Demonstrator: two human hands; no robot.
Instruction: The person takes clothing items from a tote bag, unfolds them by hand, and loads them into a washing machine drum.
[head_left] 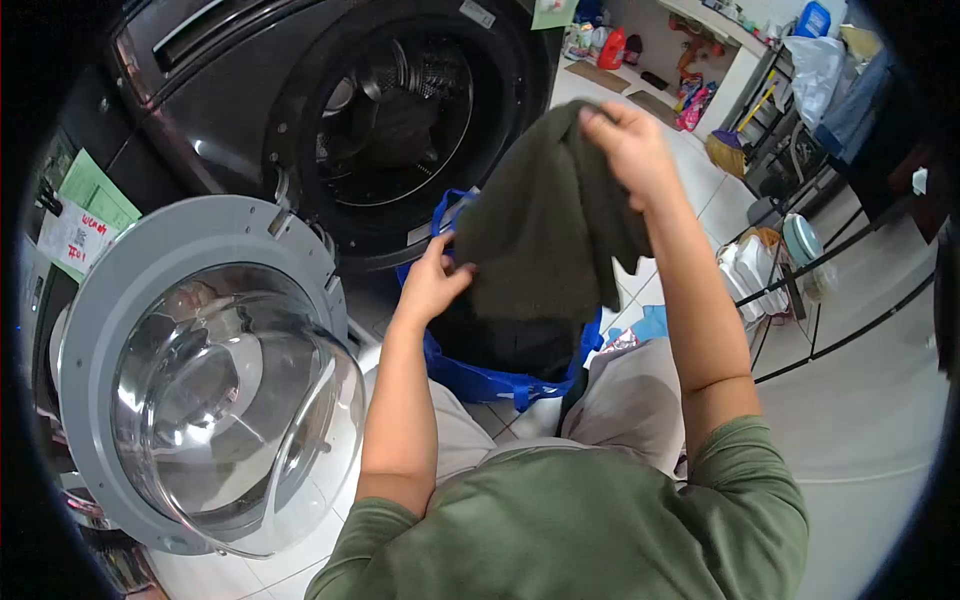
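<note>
A dark olive garment hangs bunched in the air in front of me, its exact kind unclear. My right hand is closed on its upper right part. At the garment's left edge is my left hand, thumb and fingers apart, the thumb close to or touching the fabric. Below hangs a blue bag on the floor between my legs, with dark cloth inside, partly covered by the garment. The washing machine drum ahead stands open and holds dark laundry.
The machine's round glass door is swung out to my left, beside my left arm. A wire rack with containers stands on the right. Farther back are a broom, a red bottle and shelves. White tiles cover the floor.
</note>
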